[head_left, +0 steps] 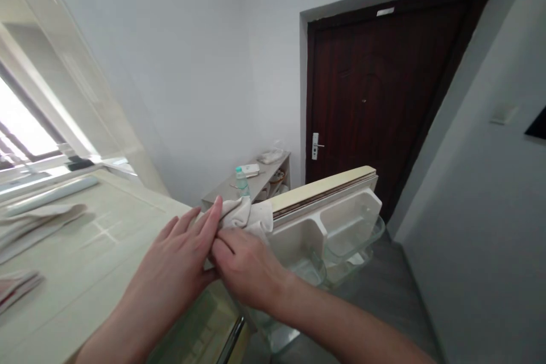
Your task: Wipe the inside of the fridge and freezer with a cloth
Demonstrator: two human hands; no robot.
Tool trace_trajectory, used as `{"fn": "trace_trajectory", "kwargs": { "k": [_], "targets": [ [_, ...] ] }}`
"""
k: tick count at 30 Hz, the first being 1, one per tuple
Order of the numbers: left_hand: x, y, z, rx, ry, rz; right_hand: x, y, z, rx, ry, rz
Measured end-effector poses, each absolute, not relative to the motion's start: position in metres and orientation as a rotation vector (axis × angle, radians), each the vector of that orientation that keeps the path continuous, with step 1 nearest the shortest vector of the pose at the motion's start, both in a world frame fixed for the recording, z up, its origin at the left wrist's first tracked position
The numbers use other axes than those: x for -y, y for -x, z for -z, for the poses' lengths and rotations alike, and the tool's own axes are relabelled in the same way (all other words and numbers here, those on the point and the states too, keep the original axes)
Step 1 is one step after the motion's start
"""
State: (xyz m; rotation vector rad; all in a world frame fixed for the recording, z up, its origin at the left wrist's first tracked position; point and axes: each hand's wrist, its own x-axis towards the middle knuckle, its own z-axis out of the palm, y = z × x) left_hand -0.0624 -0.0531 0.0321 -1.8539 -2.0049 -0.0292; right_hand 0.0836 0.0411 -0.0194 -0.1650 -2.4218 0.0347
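An off-white cloth [236,213] lies bunched over the top edge of an open refrigerator door [324,185]. My right hand [249,264] is curled closed on the cloth near the inner side of the door. Just left of it, my left hand [179,253] rests at the door's end with its fingers stretched out, touching the cloth. The part of the cloth beneath both hands is hidden. White shelf bins [347,216] with clear fronts line the inner face of the door.
The pale refrigerator top [111,227] spreads at the left, with a folded cloth [46,219] on it. Behind the door, a low shelf unit [224,190] carries a teal-capped bottle [242,182]. A dark red door [375,85] stands at the back right, beside a grey wall [482,193].
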Motion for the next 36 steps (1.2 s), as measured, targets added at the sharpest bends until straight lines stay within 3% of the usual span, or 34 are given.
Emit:
{"fn": "trace_trajectory", "kwargs": {
  "k": [10, 21, 24, 30, 33, 36],
  "targets": [
    [0.029, 0.03, -0.047, 2.197, 1.795, -0.258, -0.068, -0.135, -0.013, 2.646, 0.488, 0.148],
    [0.021, 0.04, -0.053, 2.199, 1.898, -0.236, -0.216, -0.26, -0.011, 2.476, 1.232, 0.317],
    [0.019, 0.042, -0.051, 2.206, 1.903, -0.225, -0.204, -0.241, -0.007, 2.503, 1.112, 0.302],
    [0.021, 0.041, -0.051, 2.206, 1.891, -0.29, -0.134, -0.17, 0.01, 2.591, 0.411, 0.146],
    [0.021, 0.04, -0.052, 2.226, 1.883, -0.313, -0.146, -0.176, 0.008, 2.599, 0.465, 0.132],
    [0.022, 0.042, -0.051, 2.229, 1.875, -0.317, -0.196, -0.218, 0.003, 2.524, 0.841, 0.126]
  ]
}}
